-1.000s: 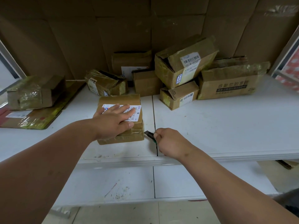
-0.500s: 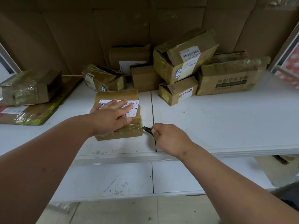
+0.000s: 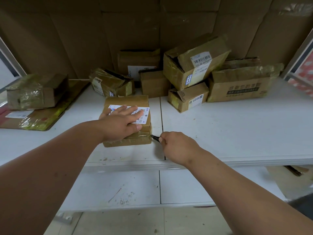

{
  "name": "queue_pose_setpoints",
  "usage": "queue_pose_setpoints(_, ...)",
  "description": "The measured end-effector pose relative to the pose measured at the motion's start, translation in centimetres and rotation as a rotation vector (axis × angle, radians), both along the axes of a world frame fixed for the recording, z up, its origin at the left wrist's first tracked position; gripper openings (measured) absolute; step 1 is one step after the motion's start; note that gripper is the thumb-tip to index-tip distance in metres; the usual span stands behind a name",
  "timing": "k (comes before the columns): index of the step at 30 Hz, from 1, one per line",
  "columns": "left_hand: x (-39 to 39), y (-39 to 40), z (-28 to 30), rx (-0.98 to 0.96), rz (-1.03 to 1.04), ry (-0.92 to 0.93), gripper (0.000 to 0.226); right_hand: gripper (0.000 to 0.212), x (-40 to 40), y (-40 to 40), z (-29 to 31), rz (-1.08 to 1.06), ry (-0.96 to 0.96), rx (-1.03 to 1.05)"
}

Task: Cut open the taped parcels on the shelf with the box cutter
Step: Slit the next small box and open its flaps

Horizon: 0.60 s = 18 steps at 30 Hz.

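Brown cardboard sheets (image 3: 132,31) line back wall; lower white shelf (image 3: 118,189) scuffed, tiled floor (image 3: 127,223) beneath.

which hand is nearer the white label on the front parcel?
Left. The left hand lies flat on the front parcel, fingers covering the white label. The right hand holds the box cutter off the parcel's right corner.

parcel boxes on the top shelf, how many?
7: one under the left hand, one far left, five along the back, excluding flattened cartons; some may be hidden.

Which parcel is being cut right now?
The front parcel with the white label: left hand presses flat on it, right hand holds the box cutter at its corner.
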<state>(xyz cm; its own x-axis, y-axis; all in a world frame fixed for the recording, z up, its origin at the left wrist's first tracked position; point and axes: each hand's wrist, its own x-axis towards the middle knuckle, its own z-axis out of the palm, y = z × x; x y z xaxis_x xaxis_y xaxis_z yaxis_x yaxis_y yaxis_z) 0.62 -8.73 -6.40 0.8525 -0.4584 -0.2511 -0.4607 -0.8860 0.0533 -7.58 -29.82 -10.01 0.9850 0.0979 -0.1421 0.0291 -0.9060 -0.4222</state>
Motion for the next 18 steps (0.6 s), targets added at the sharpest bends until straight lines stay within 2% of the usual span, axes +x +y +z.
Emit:
queue_pose_setpoints(11, -0.2, -0.1, 0.4, -0.004, 0.002, 0.028, 0.058, 0.024, -0.4, 0.2, 0.3, -0.009, 0.027, 0.0)
queue_pose_setpoints(15, 0.0, 0.3, 0.5, -0.017, 0.021, 0.041, 0.058, 0.017, -0.9, -0.7, 0.3, 0.083, 0.009, -0.207)
queue_pose_setpoints(18, 0.0, 0.1, 0.4, -0.017, 0.012, 0.039, 0.058, 0.022, -1.0, -1.5, 0.4, 0.035, 0.012, -0.09)
